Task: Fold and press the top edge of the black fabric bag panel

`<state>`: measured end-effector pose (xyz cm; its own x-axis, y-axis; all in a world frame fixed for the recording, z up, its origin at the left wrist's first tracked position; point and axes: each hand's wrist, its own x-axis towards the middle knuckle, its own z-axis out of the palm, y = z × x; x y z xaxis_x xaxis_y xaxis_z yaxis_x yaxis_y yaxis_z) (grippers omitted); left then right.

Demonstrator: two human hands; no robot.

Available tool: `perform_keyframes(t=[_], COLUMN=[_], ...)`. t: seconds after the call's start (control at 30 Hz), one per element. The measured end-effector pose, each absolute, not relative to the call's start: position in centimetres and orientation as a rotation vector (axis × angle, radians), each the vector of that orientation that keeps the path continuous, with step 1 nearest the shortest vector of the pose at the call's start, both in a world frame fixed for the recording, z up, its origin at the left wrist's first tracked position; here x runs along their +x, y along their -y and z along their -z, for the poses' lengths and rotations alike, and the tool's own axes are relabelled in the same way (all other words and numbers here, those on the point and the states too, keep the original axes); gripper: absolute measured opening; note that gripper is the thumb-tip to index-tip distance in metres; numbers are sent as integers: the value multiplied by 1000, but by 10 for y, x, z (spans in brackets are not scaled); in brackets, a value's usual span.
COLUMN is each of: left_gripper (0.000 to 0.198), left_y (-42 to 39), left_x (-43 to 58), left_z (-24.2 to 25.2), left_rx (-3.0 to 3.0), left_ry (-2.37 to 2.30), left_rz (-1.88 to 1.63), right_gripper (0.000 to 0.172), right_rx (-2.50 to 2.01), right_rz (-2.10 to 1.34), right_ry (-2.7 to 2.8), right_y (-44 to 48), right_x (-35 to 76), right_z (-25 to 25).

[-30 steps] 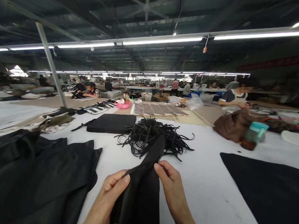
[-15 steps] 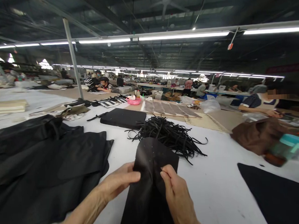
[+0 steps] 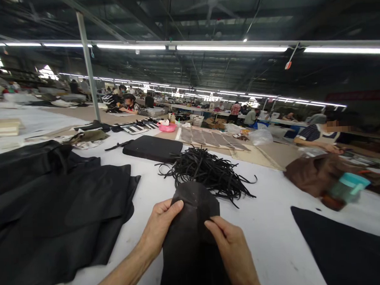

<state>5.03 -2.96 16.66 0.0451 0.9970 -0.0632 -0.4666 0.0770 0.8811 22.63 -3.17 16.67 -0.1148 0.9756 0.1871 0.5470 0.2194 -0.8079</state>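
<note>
A long black fabric piece (image 3: 194,243) with a rounded top end is held up over the white table (image 3: 270,240). My left hand (image 3: 160,223) grips its left edge near the top, thumb on the near face. On its right edge, a bit lower, my right hand (image 3: 228,237) pinches the fabric between thumb and fingers. Just beyond the rounded end lies a tangled heap of thin black strips (image 3: 207,171). Behind that heap, to the left, sits a stack of black pieces (image 3: 152,148).
Large black fabric pieces (image 3: 54,215) cover the left. At right are another black piece (image 3: 348,249), brown material (image 3: 311,175) and a teal-lidded container (image 3: 349,186). A pink basin (image 3: 166,127) stands farther back. A person in a striped top (image 3: 314,133) works at right.
My left hand has moved up along the fabric's edge, closer to its rounded end. The fabric looks flatter, with less of a fold down its middle. The view has shifted slightly.
</note>
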Motion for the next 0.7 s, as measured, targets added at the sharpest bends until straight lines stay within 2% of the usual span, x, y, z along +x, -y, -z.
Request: perform_keyframes(t=[0.13, 0.3, 0.7], left_gripper=[33, 39, 24], left_y=[26, 28, 30], left_x=[35, 24, -15], left_z=[-154, -139, -128], left_rx=[739, 615, 529], left_ry=[-910, -993, -1373], left_rz=[-1479, -1503, -1540], right_gripper=[39, 38, 35], right_rx=[-1442, -1548, -1810], right_rz=[-745, -718, -582], right_ry=[1525, 1372, 1102], right_y=[32, 30, 44], right_x=[259, 301, 409], right_z=[-165, -156, -140])
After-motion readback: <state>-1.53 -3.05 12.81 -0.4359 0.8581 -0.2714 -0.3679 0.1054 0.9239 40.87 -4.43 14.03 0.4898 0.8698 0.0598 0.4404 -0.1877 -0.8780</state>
